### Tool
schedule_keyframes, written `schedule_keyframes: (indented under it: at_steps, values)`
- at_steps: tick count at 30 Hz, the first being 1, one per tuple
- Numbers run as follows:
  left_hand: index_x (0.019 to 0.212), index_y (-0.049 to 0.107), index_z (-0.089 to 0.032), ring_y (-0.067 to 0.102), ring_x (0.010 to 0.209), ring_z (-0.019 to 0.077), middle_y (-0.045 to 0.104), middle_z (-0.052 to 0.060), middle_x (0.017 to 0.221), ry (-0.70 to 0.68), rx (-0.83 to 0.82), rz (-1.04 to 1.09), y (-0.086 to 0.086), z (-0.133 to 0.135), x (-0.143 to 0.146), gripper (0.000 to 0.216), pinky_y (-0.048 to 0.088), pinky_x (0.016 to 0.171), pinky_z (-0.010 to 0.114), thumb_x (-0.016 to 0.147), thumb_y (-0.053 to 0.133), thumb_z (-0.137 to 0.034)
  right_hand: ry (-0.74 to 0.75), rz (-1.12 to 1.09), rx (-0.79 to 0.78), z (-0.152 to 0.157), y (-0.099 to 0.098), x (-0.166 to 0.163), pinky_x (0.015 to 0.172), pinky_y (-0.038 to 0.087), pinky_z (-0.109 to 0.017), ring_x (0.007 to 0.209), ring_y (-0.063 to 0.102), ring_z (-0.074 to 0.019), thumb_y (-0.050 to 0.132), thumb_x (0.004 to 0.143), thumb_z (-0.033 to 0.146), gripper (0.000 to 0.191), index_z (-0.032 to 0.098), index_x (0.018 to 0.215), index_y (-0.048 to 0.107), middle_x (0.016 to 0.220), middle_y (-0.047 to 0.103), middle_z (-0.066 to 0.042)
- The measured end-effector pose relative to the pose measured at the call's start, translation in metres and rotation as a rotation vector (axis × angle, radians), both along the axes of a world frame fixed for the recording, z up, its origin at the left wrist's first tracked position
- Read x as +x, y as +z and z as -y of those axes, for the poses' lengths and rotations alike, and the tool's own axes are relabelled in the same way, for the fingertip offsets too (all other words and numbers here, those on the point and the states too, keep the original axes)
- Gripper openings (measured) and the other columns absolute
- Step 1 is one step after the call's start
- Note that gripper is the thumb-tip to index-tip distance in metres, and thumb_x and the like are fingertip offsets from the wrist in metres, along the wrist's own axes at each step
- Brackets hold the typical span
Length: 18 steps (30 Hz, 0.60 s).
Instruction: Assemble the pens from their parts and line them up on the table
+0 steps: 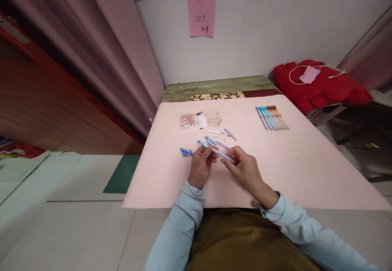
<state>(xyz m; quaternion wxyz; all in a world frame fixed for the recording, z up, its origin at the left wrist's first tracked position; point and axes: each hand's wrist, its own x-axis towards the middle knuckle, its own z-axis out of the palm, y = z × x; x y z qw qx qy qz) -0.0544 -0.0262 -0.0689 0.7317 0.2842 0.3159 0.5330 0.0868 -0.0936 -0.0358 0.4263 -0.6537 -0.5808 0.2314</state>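
Note:
A light blue pen (216,151) lies across both my hands above the pink table cover (306,160). My left hand (201,166) pinches it near its blue tip end, fingers closed. At the pen's other end, my right hand (243,169) grips the barrel with closed fingers. Just beyond the pen lie loose pen barrels (222,144) and a thin white refill (216,132). A small heap of blue caps (185,152) sits left of my left hand.
A pile of clear tubes and white refills (200,119) lies at the far middle. A row of finished blue and brown pens (272,117) lies at the far right. Red cloth (318,87) rests beyond the table's right edge. A curtain (101,58) hangs at left.

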Motion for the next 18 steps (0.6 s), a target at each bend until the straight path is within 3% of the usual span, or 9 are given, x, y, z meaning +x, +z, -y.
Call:
schedule_keyframes:
  at_steps: [3, 7, 11, 13, 15, 18]
  values:
    - [0.082, 0.07, -0.012, 0.059, 0.053, 0.0067, 0.073, 0.006, 0.081, -0.037, 0.038, -0.024, -0.0003, 0.001, -0.0003, 0.027, 0.038, 0.041, 0.016, 0.072, 0.081, -0.034, 0.023, -0.088, -0.059, 0.0008, -0.0012, 0.0001, 0.052, 0.043, -0.024, 0.049, 0.056, -0.0128, 0.057, 0.09, 0.05, 0.033, 0.021, 0.074, 0.062, 0.058, 0.062, 0.001]
    - [0.084, 0.071, -0.013, 0.056, 0.051, 0.006, 0.073, 0.006, 0.08, -0.062, 0.059, -0.053, -0.0015, 0.0013, -0.0015, 0.026, 0.035, 0.04, 0.016, 0.074, 0.079, -0.035, 0.094, -0.255, -0.192, -0.0001, -0.0046, 0.0011, 0.051, 0.046, -0.024, 0.047, 0.059, -0.0136, 0.041, 0.096, 0.058, 0.052, 0.02, 0.072, 0.065, 0.056, 0.064, -0.002]
    - [0.08, 0.07, -0.013, 0.055, 0.051, 0.0055, 0.072, 0.005, 0.078, -0.007, 0.036, -0.065, -0.0007, 0.0004, -0.0015, 0.025, 0.035, 0.041, 0.016, 0.072, 0.08, -0.034, 0.048, -0.167, -0.092, -0.0019, -0.0052, 0.001, 0.052, 0.044, -0.024, 0.052, 0.058, -0.0135, 0.064, 0.084, 0.053, 0.034, 0.02, 0.094, 0.066, 0.062, 0.063, 0.002]
    - [0.079, 0.07, -0.012, 0.054, 0.05, 0.0054, 0.072, 0.005, 0.077, -0.015, 0.044, -0.075, 0.0004, 0.0005, -0.001, 0.024, 0.034, 0.04, 0.016, 0.072, 0.08, -0.033, 0.019, -0.115, -0.028, -0.0017, -0.0038, 0.0009, 0.052, 0.041, -0.023, 0.053, 0.054, -0.0123, 0.071, 0.079, 0.048, 0.03, 0.021, 0.09, 0.063, 0.062, 0.061, 0.003]
    - [0.079, 0.07, -0.012, 0.054, 0.049, 0.0055, 0.072, 0.006, 0.076, -0.037, 0.06, -0.087, 0.0012, 0.001, -0.0006, 0.024, 0.033, 0.04, 0.016, 0.073, 0.079, -0.033, 0.018, -0.147, -0.038, -0.0006, -0.0023, 0.0009, 0.052, 0.042, -0.023, 0.052, 0.054, -0.0118, 0.067, 0.082, 0.049, 0.03, 0.02, 0.079, 0.062, 0.06, 0.061, 0.002]
    - [0.08, 0.07, -0.013, 0.055, 0.05, 0.0061, 0.073, 0.007, 0.078, -0.061, 0.082, -0.093, 0.0012, 0.0021, -0.0007, 0.023, 0.033, 0.04, 0.016, 0.074, 0.078, -0.033, 0.055, -0.306, -0.141, 0.0011, -0.0016, 0.0012, 0.051, 0.045, -0.023, 0.049, 0.057, -0.0126, 0.055, 0.089, 0.058, 0.043, 0.019, 0.073, 0.063, 0.059, 0.063, -0.001]
